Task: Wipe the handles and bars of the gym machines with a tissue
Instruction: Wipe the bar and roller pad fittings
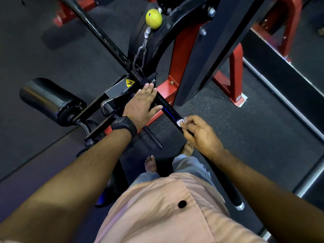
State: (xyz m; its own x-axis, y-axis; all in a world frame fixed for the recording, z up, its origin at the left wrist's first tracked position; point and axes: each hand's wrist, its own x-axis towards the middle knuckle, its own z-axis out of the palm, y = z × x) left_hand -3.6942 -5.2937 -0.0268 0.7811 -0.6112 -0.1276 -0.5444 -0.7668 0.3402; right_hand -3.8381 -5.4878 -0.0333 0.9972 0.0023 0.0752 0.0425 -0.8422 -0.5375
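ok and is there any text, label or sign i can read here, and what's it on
No words or numbers can be read.
yellow warning sticker on the machine's grey bracket: a black pictogram only, no legible text.
small pale tag on the red frame foot: too small to read.
watch on the left wrist: dark face, nothing legible.
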